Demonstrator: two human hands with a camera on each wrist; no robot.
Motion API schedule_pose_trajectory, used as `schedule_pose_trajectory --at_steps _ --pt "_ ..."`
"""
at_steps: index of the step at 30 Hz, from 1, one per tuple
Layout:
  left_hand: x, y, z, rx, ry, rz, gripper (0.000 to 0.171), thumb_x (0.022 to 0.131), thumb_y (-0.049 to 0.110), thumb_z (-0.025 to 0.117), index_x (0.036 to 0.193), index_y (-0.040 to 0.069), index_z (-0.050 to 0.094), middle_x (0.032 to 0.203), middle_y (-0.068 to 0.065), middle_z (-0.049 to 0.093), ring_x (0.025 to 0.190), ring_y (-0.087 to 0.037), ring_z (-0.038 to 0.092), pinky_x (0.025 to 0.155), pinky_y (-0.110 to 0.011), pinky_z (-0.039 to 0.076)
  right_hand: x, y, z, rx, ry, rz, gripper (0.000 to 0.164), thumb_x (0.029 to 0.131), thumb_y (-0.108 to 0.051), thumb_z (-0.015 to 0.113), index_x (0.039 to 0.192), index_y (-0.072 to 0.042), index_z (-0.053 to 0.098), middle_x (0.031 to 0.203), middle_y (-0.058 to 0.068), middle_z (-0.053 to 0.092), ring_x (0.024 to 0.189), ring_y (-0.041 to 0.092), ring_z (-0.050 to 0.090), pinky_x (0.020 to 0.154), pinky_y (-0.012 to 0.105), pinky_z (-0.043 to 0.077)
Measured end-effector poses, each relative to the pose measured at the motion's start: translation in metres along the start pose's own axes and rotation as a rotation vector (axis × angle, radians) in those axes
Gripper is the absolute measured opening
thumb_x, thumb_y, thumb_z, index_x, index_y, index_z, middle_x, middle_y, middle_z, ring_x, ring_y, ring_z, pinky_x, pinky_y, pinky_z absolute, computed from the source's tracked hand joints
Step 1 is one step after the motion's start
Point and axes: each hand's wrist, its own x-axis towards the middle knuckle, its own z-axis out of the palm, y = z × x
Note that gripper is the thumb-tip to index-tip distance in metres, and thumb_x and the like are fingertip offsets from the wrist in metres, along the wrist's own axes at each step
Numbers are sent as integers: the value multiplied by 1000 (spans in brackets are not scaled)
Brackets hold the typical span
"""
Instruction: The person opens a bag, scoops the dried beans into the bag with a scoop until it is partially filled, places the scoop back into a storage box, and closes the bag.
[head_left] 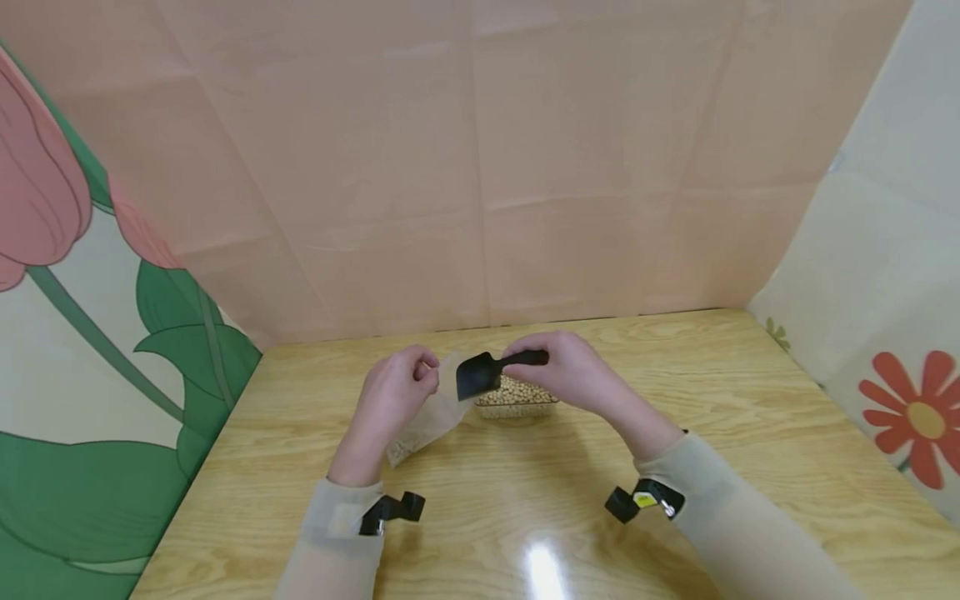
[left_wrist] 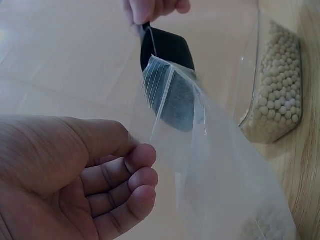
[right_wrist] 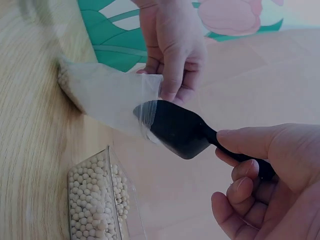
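A tulip mural (head_left: 45,167) stood between nine and ten o'clock in the head view, beside the wood-grain table (head_left: 487,517). Next came the left hand (head_left: 390,387), its thumb and forefinger pinching the mouth edge of a translucent zip-lock bag (head_left: 427,425), the other fingers curled in. The bag slanted down toward seven o'clock from its mouth, with pale round beads (left_wrist: 267,225) gathered in its lower end. A black scoop (head_left: 478,377) had its blade tip inside that mouth, its handle pointing between two and three o'clock. Toward four o'clock from the blade, a clear container (head_left: 517,412) of similar beads sat on the table. The right hand (head_left: 570,371) gripped the scoop's handle, fingers bent. A red flower (head_left: 926,419) showed between three and four o'clock.
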Motion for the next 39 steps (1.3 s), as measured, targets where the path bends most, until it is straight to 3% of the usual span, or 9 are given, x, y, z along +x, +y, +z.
schedule_pose_trajectory --at_steps 6,13,19,26,39 --pt "0 1 -1 -6 -4 -12 13 107 12 68 115 8 77 85 6 73 68 -16 63 67 -37 52 -5 8 -7 90 25 55 32 102 -35 82 129 -18 82 107 5 76 77 20 62 70 37 53" --pt "-1 0 -2 -10 -2 -7 13 107 12 67 115 7 77 84 5 72 66 -17 61 66 -37 51 -13 22 -14 131 68 86 35 101 -45 82 129 -24 82 134 2 74 109 23 68 91 44 54" --pt "-3 -2 -3 -8 2 0 13 106 10 67 114 6 77 84 4 72 67 -17 61 67 -37 51 -19 32 -18 158 105 101 35 102 -43 81 129 -21 82 133 6 74 104 26 64 86 43 52" --pt "-5 -4 -5 -19 -7 -25 12 106 9 68 114 6 76 84 2 71 65 -18 59 64 -36 49 -24 42 -20 147 124 131 36 102 -43 81 128 -20 82 138 9 73 116 28 68 92 44 53" --pt "-7 -5 -7 -32 -11 -20 12 107 9 68 115 6 76 83 2 71 64 -18 58 64 -36 49 -28 62 -21 122 127 150 39 103 -38 81 133 -13 80 143 13 71 122 32 68 96 46 54"
